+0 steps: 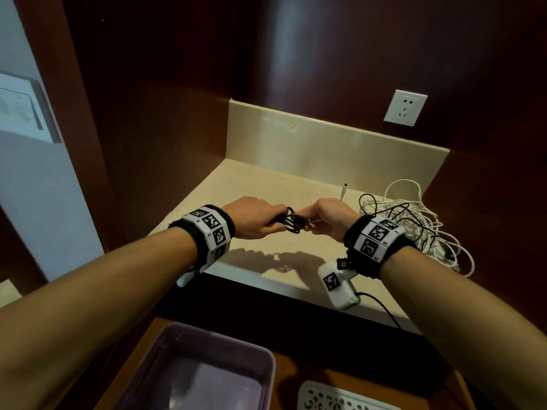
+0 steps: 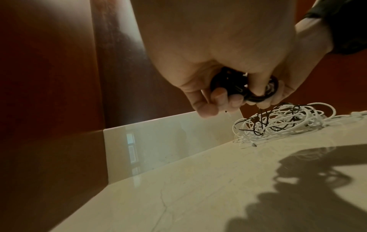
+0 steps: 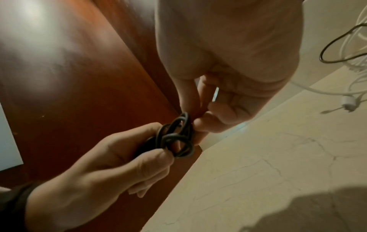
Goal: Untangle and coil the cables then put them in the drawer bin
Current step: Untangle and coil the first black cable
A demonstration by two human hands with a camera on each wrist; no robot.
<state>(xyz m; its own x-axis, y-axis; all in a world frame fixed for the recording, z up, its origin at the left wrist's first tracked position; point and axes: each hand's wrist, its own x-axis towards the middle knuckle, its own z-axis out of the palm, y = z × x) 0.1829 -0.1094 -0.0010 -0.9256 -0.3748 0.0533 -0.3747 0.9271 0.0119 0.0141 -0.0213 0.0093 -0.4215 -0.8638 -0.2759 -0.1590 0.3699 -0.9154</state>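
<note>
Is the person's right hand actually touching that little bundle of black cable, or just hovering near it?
Touching. In the right wrist view, the right hand has its fingertips pinched against the loops of the black cable coil, which the left hand grips.

Most of the black cable coil (image 1: 291, 223) is hidden inside the left hand (image 1: 254, 221) and behind the right hand's (image 1: 328, 220) fingers. The purple bin (image 1: 189, 371) and white patterned tray (image 1: 340, 398) are cut off by the bottom edge. The tangled cable pile (image 1: 414, 220) lies partly behind the right wristband.
</note>
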